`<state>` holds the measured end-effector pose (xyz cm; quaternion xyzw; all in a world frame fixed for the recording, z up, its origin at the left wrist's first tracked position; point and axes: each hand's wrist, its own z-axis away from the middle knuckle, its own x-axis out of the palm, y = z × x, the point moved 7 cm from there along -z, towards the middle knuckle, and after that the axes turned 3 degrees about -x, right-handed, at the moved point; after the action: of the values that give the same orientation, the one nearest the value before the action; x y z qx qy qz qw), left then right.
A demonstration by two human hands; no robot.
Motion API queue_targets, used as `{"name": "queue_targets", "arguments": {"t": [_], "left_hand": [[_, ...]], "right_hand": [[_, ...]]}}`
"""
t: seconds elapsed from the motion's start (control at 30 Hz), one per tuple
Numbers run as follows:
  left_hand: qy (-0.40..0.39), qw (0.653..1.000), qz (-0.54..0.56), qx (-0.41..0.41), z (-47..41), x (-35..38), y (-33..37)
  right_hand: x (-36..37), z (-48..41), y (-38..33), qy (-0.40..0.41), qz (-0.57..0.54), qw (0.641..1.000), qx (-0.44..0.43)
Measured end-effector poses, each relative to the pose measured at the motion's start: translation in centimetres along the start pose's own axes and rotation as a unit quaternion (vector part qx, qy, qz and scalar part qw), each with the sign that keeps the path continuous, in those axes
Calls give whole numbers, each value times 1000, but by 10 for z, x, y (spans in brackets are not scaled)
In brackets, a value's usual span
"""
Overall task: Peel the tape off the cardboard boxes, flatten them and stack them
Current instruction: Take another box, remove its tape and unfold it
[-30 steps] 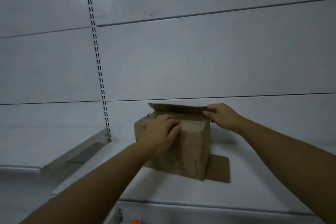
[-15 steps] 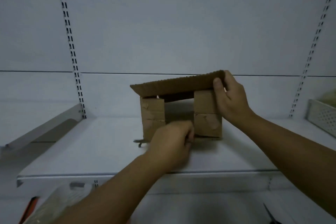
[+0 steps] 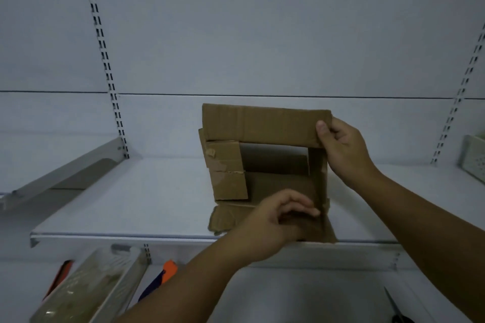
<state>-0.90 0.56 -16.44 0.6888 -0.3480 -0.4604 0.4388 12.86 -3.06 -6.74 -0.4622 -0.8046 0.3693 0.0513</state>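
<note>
A brown cardboard box [image 3: 262, 126] lies on its side on a white shelf [image 3: 131, 204], its open end facing me with the flaps spread. My right hand [image 3: 341, 149] pinches the right end of the raised top flap, thumb on the front. My left hand [image 3: 278, 220] presses on the bottom flap near the box's lower right corner, fingers curled over the cardboard. A left side flap [image 3: 227, 170] carries torn scraps of tape. The inside of the box is dark and looks hollow.
The shelf's front edge [image 3: 157, 238] runs across below the box. On the lower level sit a clear tray [image 3: 86, 288], an orange-handled tool [image 3: 162, 278] and scissors [image 3: 396, 307]. A perforated bin [image 3: 472, 157] stands at far right. Slotted uprights [image 3: 105, 60] line the back wall.
The top flap has swung up from nearly level to standing upright in my right hand. My left hand slid right along the bottom flap. The view has come closer to the box.
</note>
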Motion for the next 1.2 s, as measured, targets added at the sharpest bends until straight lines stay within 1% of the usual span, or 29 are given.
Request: {"name": "queue_targets", "arguments": {"t": [0.07, 0.1, 0.13, 0.17, 0.2, 0.23, 0.27, 0.3, 0.33, 0.4, 0.5, 0.57, 0.63, 0.67, 0.7, 0.73, 0.77, 0.8, 0.83, 0.87, 0.9, 0.93, 0.97, 1.0, 1.03, 1.07, 1.13, 1.17, 1.2], "left_hand": [[-50, 998, -37, -8, 2, 10, 9], [-29, 997, -77, -3, 3, 6, 14], [42, 993, -114, 13, 4, -7, 22], [165, 975, -147, 41, 9, -31, 31], [310, 934, -158, 87, 23, -57, 42], [442, 872, -155, 142, 43, -80, 53], [532, 816, -150, 169, 59, -97, 55], [577, 788, -145, 159, 67, -110, 50], [589, 785, -150, 120, 67, -119, 42], [568, 803, -176, 38, 58, -132, 22], [489, 865, -106, 28, 51, -140, 8], [474, 879, -37, 25, 56, -146, 2], [460, 888, 0, -18, 66, -156, -13], [437, 898, 1, -52, 70, -161, -21], [404, 911, 1, -86, 73, -164, -28], [365, 924, 10, -118, 76, -165, -33], [320, 936, 16, -146, 80, -164, -38], [273, 946, 6, -175, 82, -162, -40], [232, 952, -21, -200, 82, -161, -39], [196, 954, -56, -220, 79, -161, -37], [160, 953, -91, -242, 75, -162, -36], [131, 946, -135, -263, 71, -165, -35], [122, 938, -174, -273, 65, -171, -37], [137, 925, -218, -279, 58, -180, -41], [167, 906, -270, -281, 50, -190, -46], [196, 876, -335, -287, 42, -196, -50], [251, 812, -443, -285, 28, -201, -56], [276, 797, -458, -281, 23, -201, -60], [303, 788, -457, -280, 20, -202, -63]], "right_hand": [[6, 0, 1, -19, -20, 1000, 1], [12, 1, 1, -34, -32, 999, 3], [20, 1, 2, -50, -42, 998, 5], [27, 3, 3, -63, -45, 997, 3], [33, 4, 4, -72, -45, 996, 0], [38, 5, 3, -75, -47, 996, -4], [42, 4, 5, -79, -44, 996, -8], [46, 5, 7, -83, -39, 996, -12], [51, 6, 9, -88, -36, 995, -14], [59, 9, 13, -100, -38, 994, -12], [72, 16, 24, -144, -32, 989, -17], [73, 15, 33, -168, -27, 985, -14], [72, 17, 45, -208, -6, 978, 15], [74, 20, 54, -258, 34, 965, 32], [78, 26, 64, -325, 71, 941, 53], [81, 34, 71, -394, 85, 912, 74], [84, 42, 72, -457, 66, 883, 89], [84, 45, 70, -486, 25, 867, 112], [83, 45, 67, -486, -33, 861, 145], [81, 43, 68, -459, -61, 868, 177], [78, 40, 73, -413, -67, 888, 192], [75, 34, 79, -352, -24, 917, 185], [69, 29, 87, -283, 54, 944, 161], [64, 25, 93, -222, 127, 957, 134], [58, 25, 97, -174, 185, 958, 130], [54, 25, 104, -145, 229, 949, 160], [43, 32, 121, -128, 324, 896, 275], [39, 36, 126, -126, 361, 865, 324], [35, 38, 130, -119, 384, 845, 353]]}}
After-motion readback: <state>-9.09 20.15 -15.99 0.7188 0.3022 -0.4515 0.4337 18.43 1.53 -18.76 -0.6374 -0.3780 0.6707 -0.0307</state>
